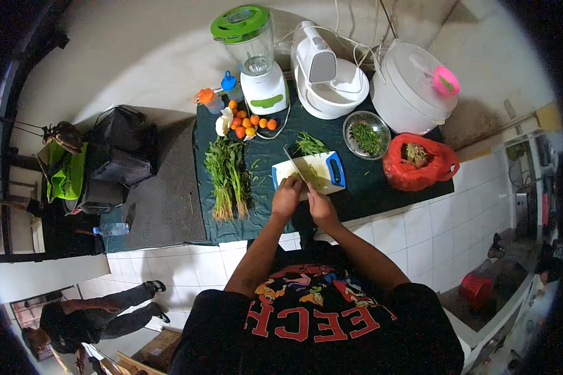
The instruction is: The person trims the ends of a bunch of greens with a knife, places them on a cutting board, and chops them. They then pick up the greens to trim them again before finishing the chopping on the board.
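A white cutting board (324,164) with blue ends lies near the table's front edge. My right hand (322,209) is closed round the handle of a knife (298,165), its blade slanting up and left across the board. Close beside it, my left hand (286,197) has its fingers curled together at the board's front left; whatever they hold is hidden. Pale green chopped bits (324,180) lie right of the blade. Leafy greens (310,144) sit just behind the board. Left of it, a bunch of leafy greens with roots (227,178) rests on the cloth.
Behind are a blender (264,87), a stand mixer (331,81), and several tomatoes (254,119). To the right stand a bowl of chopped greens (367,136), a red plastic bag (413,172) and a lidded white bucket (406,87). Another person (87,319) stands at the lower left.
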Demonstrator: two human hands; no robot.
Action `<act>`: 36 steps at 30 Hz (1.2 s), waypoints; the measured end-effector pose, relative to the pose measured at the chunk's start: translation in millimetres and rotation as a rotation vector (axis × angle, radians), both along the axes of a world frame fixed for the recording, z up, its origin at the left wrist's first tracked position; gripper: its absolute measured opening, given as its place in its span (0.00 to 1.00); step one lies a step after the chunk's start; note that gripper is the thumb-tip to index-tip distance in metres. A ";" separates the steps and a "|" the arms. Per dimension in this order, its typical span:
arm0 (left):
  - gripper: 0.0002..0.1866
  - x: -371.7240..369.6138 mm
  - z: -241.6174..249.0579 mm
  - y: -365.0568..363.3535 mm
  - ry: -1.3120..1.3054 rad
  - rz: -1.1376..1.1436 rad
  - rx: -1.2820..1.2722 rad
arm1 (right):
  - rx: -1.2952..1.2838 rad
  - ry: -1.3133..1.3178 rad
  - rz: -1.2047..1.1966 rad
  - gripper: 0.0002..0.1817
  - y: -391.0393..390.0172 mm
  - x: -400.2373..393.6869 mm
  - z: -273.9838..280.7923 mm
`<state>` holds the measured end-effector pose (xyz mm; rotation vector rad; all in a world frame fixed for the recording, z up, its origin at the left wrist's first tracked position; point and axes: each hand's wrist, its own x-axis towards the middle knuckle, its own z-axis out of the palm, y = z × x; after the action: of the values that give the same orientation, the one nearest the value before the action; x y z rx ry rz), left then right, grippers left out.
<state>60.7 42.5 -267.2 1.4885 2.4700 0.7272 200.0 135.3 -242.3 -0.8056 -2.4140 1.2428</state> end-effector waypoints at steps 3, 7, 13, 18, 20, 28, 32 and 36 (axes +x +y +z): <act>0.20 -8.6 7.8 0.9 0.010 -0.037 -0.109 | 0.059 0.019 0.021 0.22 9.0 -11.2 -3.8; 0.18 -22.4 -0.6 3.5 -0.002 -0.060 -0.108 | -0.005 -0.046 0.039 0.22 6.7 -5.3 5.6; 0.16 -29.4 -0.4 10.1 -0.010 -0.130 -0.087 | 0.018 -0.240 0.000 0.22 -6.4 9.2 5.7; 0.14 -33.7 -11.5 8.7 -0.028 -0.119 -0.036 | 0.100 -0.005 -0.042 0.22 -15.4 -1.4 -13.7; 0.13 -33.3 -12.9 11.7 -0.072 -0.100 0.008 | 0.121 0.022 -0.035 0.22 -9.0 -8.6 -11.8; 0.14 -27.7 -8.5 19.4 -0.202 0.078 0.011 | 0.008 -0.185 -0.028 0.21 -0.6 5.8 17.0; 0.15 -26.7 -3.0 18.4 -0.170 0.082 0.049 | 0.085 -0.194 0.030 0.21 -7.8 16.6 1.5; 0.16 -30.0 -13.3 16.2 -0.040 0.017 0.046 | 0.115 -0.185 -0.008 0.22 -7.0 13.2 -17.5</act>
<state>30.7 58.8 -280.4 1.4549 2.4556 0.8146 213.2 128.3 -259.8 -0.9318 -2.5975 1.0576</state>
